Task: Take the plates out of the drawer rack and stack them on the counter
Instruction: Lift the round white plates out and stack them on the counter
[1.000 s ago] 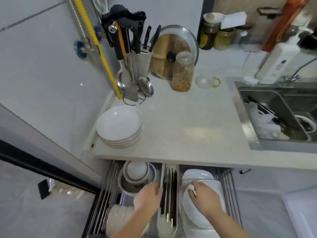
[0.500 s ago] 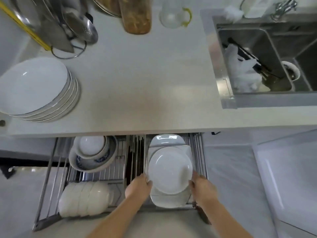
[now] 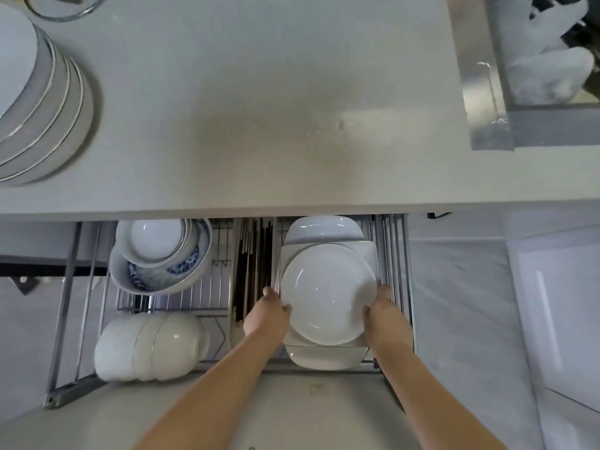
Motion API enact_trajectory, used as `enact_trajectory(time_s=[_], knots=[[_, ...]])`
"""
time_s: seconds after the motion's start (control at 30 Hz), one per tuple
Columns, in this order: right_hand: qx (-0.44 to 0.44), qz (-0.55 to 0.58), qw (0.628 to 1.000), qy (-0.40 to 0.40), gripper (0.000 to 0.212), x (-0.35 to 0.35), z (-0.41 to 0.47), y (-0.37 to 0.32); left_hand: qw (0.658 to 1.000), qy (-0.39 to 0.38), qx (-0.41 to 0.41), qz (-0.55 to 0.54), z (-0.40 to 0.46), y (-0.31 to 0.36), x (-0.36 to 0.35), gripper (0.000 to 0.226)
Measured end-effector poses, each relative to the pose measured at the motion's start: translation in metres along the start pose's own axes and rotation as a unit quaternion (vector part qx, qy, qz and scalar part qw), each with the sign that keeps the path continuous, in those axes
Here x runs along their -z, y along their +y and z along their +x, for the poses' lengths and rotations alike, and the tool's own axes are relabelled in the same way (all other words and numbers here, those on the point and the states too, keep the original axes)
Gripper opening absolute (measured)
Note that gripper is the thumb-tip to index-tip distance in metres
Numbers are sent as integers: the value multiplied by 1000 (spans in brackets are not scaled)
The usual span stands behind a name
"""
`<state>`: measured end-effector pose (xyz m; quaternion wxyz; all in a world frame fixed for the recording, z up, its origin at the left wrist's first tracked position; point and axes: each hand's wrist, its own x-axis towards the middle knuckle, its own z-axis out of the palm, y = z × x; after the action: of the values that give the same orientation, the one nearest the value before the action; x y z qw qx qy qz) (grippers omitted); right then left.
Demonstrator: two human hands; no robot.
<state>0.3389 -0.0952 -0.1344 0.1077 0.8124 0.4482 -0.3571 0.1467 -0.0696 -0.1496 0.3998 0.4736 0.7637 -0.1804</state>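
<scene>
Two bare hands grip one round white plate (image 3: 328, 293) over the right compartment of the pulled-out drawer rack (image 3: 394, 254). Plate orientation: face up, lying about level, hollow toward the camera; being round, it presents no long axis. Left hand (image 3: 268, 311) clasps the plate's left rim, thumb on the upper face; right hand (image 3: 384, 311) clasps the right rim likewise. The plate sits directly between the two hands, both touching it.

Beneath it: at least two squarish white dishes (image 3: 324, 357) remain in that compartment, their corners showing past the round plate at near and far edges; exact count cannot be told.

On the counter (image 3: 259, 92), far left: one stack of plates (image 3: 39, 108), about four rims visible, partly cut by the frame edge.

Left compartment: one blue-patterned bowl (image 3: 181, 271) holding nested white bowls (image 3: 156, 238), and one row of about four white bowls (image 3: 149, 347) lying on their sides. Centre slot: dark chopsticks (image 3: 251, 264), number not countable.
</scene>
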Motion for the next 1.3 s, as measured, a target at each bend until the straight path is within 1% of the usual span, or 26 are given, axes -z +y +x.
enact_trajectory(time_s=[0.1,0.17,0.3,0.43,0.53,0.6,0.73,0.93,1.13,1.3], knots=[[7,-24,1000,13,38,-3,4,0,1000,18,3,25,7,0,-2,52],[5,-18,1000,17,37,-3,5,-1,998,28,-17,50,9,0,-3,51],[-11,30,999,19,34,1,-1,-5,995,52,-52,74,6,-1,-2,37],[-9,36,999,29,34,7,-13,-10,996,62,-53,40,-6,-6,2,27],[6,6,999,36,32,16,-29,-14,996,63,-62,-27,-21,-14,16,21],[31,6,999,44,29,24,-44,-18,993,66,-71,-70,-33,-21,31,22],[92,17,992,82,25,42,-77,-35,984,94,-93,-117,-63,-39,68,31],[181,25,978,96,22,67,-124,-75,963,130,-117,-204,-111,-80,122,42],[244,18,964,103,22,81,-166,-123,942,194,-109,-249,-150,-125,166,39],[297,58,944,132,24,97,-196,-170,921,257,-110,-272,-172,-153,216,42]])
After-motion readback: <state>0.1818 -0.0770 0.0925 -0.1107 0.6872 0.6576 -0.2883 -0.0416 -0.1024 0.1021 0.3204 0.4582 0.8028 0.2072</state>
